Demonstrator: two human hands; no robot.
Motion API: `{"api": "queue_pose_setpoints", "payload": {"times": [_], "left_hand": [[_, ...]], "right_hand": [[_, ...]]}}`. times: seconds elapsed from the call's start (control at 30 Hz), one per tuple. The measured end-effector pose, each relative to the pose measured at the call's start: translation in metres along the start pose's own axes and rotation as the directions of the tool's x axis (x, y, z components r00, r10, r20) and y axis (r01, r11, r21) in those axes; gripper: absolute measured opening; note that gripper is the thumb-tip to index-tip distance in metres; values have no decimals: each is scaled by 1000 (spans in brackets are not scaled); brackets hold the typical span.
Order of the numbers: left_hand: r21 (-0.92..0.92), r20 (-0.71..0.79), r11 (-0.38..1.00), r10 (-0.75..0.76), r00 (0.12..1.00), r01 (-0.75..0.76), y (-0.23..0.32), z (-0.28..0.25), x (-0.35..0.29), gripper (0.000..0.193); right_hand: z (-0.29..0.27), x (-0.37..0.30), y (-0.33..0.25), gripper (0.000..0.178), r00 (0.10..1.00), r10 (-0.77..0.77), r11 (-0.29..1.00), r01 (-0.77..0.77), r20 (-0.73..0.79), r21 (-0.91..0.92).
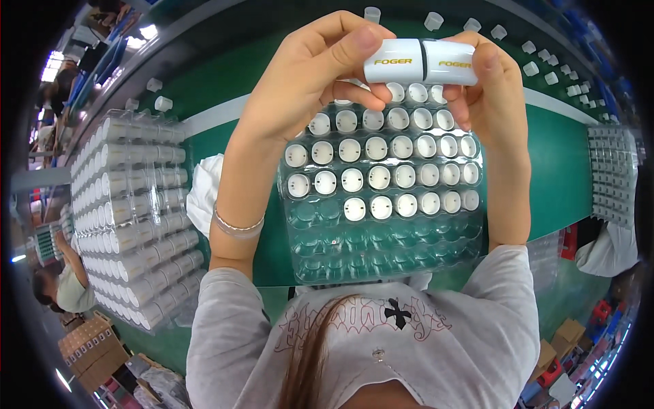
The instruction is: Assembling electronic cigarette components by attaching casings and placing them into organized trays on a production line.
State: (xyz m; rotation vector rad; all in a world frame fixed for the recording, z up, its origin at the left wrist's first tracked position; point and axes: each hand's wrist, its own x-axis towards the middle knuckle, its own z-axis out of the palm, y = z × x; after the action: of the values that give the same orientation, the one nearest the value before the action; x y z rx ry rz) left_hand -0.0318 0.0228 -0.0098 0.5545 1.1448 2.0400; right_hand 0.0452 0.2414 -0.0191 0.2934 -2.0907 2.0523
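Observation:
At the top of the view I hold two glossy white plastic casings with gold print, end to end with a dark band between them. My left hand is closed on the left white casing, with the thumb on its front. My right hand grips the right white casing by its outer end. Whether the two casings are joined I cannot tell. Below my hands lies a clear plastic tray with several rows of round white pieces standing upright. Its nearer cavities hold nothing.
At the left rise stacked clear trays filled with white casings. More trays stand at the far right. A conveyor belt carries scattered white pieces beyond the green table. Another person is at far left.

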Motion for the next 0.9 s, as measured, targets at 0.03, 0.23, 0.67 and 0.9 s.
{"api": "queue_pose_setpoints", "payload": {"times": [0.03,0.23,0.67,0.9], "left_hand": [[-4,20,999,34,999,-33,-2,-1,0,35],[-43,45,996,83,996,-81,-6,-2,2,36],[7,-26,986,169,985,-169,-10,5,-5,27],[535,-45,684,609,792,-496,1,30,-6,53]], "right_hand": [[2,0,1,59,999,4,1000,-3,-37,29],[2,-2,2,59,998,36,999,-35,-57,25],[5,-1,-5,53,996,91,989,-88,-20,119],[8,5,10,39,922,-383,920,386,-51,66]]}}
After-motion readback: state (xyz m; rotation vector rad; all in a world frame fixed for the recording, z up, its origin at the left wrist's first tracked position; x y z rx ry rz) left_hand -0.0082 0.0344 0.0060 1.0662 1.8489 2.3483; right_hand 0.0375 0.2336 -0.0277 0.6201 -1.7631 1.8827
